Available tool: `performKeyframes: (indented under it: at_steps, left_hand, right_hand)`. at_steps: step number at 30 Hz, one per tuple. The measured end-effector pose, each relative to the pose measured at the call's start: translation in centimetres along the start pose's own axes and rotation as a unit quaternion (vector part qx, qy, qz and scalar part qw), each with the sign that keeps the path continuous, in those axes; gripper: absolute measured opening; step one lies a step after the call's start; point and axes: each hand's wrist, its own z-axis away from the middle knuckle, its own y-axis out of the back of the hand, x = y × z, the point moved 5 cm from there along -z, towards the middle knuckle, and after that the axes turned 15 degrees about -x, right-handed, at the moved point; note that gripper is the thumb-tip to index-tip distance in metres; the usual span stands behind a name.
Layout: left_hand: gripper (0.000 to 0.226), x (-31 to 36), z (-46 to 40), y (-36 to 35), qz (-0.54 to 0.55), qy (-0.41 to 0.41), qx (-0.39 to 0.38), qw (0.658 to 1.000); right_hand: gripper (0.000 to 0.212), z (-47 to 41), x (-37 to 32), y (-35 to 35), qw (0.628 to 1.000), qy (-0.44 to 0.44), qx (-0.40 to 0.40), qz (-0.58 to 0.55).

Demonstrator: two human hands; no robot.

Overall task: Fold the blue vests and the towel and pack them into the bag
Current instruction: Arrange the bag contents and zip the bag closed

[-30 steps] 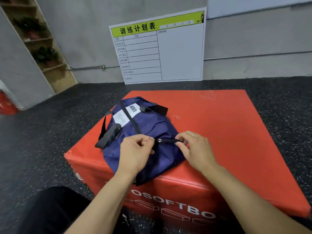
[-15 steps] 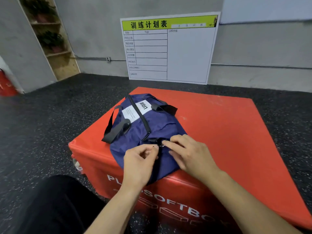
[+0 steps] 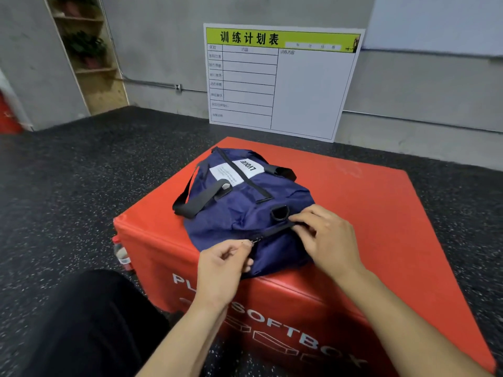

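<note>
Left hand (image 3: 220,270) grip pinches zipper pull (image 3: 254,241); right hand (image 3: 326,240) grip pinches bag (image 3: 245,208) fabric; contents hidden.

Dark speckled rubber floor (image 3: 81,186), grey concrete wall (image 3: 163,36) at 12 o'clock, white training board (image 3: 307,91) with yellow-green header leaning on it, wooden shelf (image 3: 89,63) with potted plants at 10 o'clock, red soft box (image 3: 381,227) at centre
</note>
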Motion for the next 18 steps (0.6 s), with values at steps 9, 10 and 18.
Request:
performKeyframes:
  at_steps: [9,10,18]
  left_hand:
    - [0.012,-1.2,1.1,2.1,0.053,0.019,0.008,0.998]
    - [0.013,-1.1,1.2,2.1,0.058,0.019,0.002,0.998]
    - [0.011,-1.3,1.4,2.8,0.072,0.018,-0.003,0.997]
  right_hand:
    - [0.026,1.2,-4.7,-1.8,0.974,0.196,-0.015,0.111]
    - [0.027,1.1,-5.5,-2.3,0.969,0.216,-0.017,0.122]
    - [0.014,-1.0,-6.3,-2.8,0.99,0.13,-0.035,0.034]
